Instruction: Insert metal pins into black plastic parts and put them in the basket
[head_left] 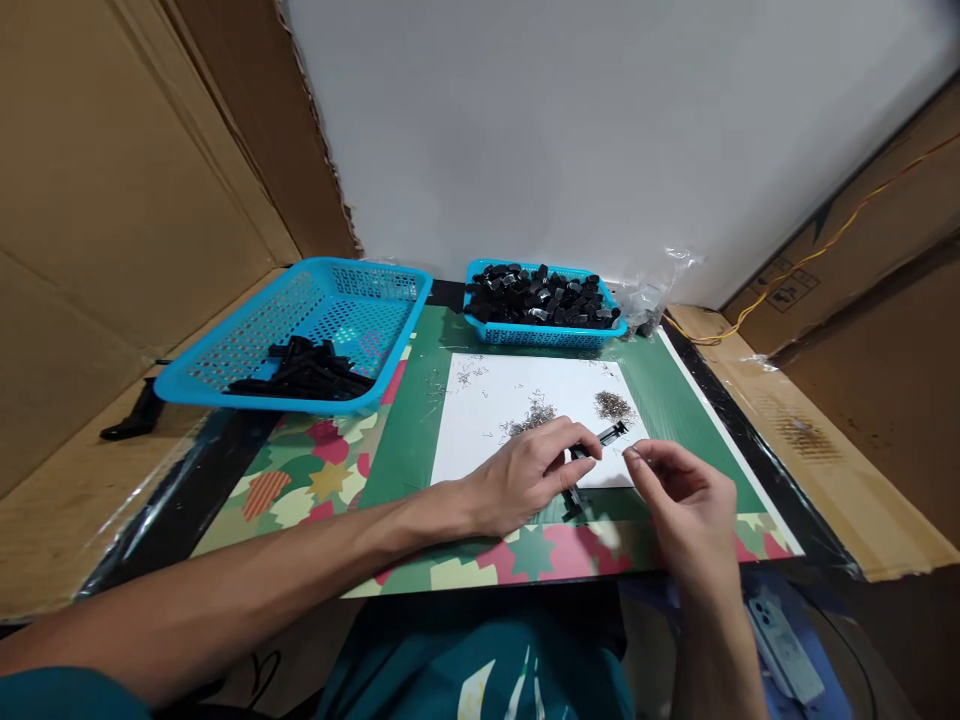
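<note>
My left hand (536,468) pinches a slim black plastic part (611,434) over the front of a white sheet (499,385). Another black piece (575,503) shows below its fingers, by the sheet's front edge. Just to the right, my right hand (686,490) is closed, thumb against index finger; whatever lies between the fingertips is too small to make out. Behind the hands, the sheet bears a heap of tiny dark metal pieces (538,412) and a round pile of small brownish bits (613,405).
A blue basket (176,382) at the left holds long black parts (311,370). Behind the sheet, another blue basket (551,336) is full of small black pieces (536,295), beside a clear plastic bag (649,300). A phone (784,645) lies below the board's right front edge.
</note>
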